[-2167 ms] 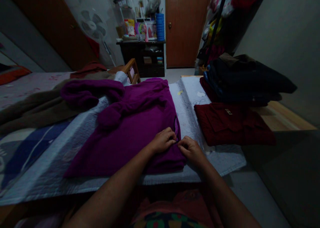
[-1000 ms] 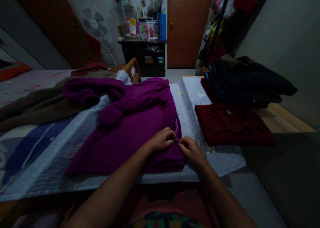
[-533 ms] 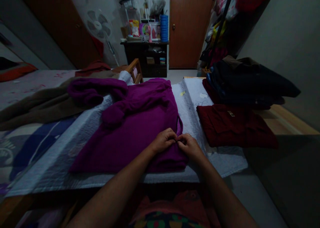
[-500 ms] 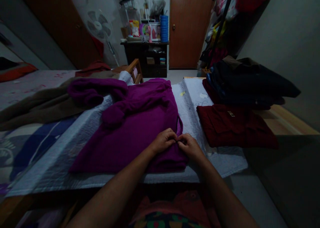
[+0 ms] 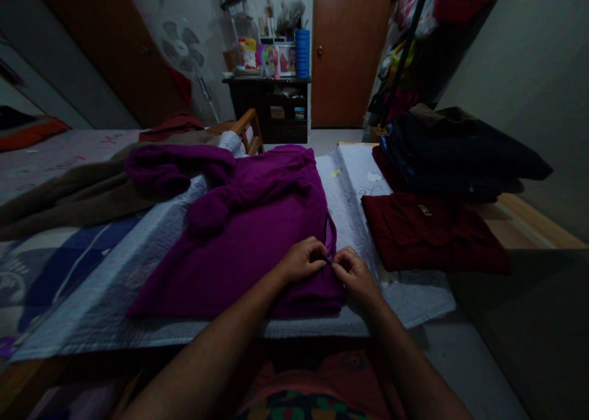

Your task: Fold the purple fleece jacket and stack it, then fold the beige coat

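A purple garment (image 5: 257,236) lies spread on the pale quilted cloth (image 5: 354,223), its sleeves folded toward the left. Along its right edge runs a dark zipper (image 5: 327,226). Both hands meet at the lower part of that edge. My left hand (image 5: 304,259) is closed in a pinch on the dark zipper strip. Beside it, my right hand (image 5: 350,269) pinches at the same spot; what lies between its fingertips is too small to make out.
A folded dark red garment (image 5: 432,236) lies to the right, with a stack of dark folded clothes (image 5: 451,153) behind it. Brown trousers (image 5: 83,190) stretch across the left. Farther back are a fan (image 5: 183,45) and a dark cabinet (image 5: 271,107).
My right hand has shifted slightly to the right, so a small gap shows between the two hands' fingertips. My left hand has barely moved.
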`<state>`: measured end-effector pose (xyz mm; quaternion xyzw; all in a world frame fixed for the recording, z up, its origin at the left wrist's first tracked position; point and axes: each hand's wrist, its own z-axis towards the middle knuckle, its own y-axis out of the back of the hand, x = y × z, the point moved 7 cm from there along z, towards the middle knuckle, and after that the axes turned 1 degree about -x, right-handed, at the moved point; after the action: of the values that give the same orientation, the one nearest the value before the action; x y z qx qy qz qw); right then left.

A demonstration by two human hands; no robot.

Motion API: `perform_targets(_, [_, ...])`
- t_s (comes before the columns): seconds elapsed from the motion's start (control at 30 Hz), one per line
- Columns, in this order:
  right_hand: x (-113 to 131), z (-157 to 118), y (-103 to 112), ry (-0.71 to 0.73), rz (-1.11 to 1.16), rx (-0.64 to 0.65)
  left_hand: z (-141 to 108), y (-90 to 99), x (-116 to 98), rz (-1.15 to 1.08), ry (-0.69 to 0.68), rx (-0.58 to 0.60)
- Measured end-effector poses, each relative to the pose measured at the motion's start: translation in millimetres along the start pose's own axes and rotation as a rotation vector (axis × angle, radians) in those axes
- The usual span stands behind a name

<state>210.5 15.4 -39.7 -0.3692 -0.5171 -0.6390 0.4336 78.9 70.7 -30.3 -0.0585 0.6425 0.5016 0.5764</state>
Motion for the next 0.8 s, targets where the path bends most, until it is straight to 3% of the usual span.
perform_targets(0.13, [-9, 0, -2, -0.069, 0.044, 0.01, -1, -1.4, -6, 0.07, 0.054, -0.009])
perform_targets(0.3, [-10, 1, 0, -0.057, 0.0, 0.06, -11, -1.3, -18, 0.216, 0.175, -0.145])
perform_targets(0.4, [-8, 1, 4, -0.046, -0.003, 0.057, -20, -8.3, -28, 0.315, 0.178, -0.17])
perform_targets(0.5, [-13, 2, 8, -0.154, 0.121, 0.019, -28, -16.8, -33, 0.41, 0.166, -0.166])
perform_targets(0.6, [-16, 3, 13, -0.22, 0.182, -0.034, -34, -23.8, -38, 0.462, 0.087, -0.159])
perform_targets(0.8, [1, 10, 23, -0.063, 0.065, -0.101, -37, -48.4, -52, 0.474, -0.237, 0.056])
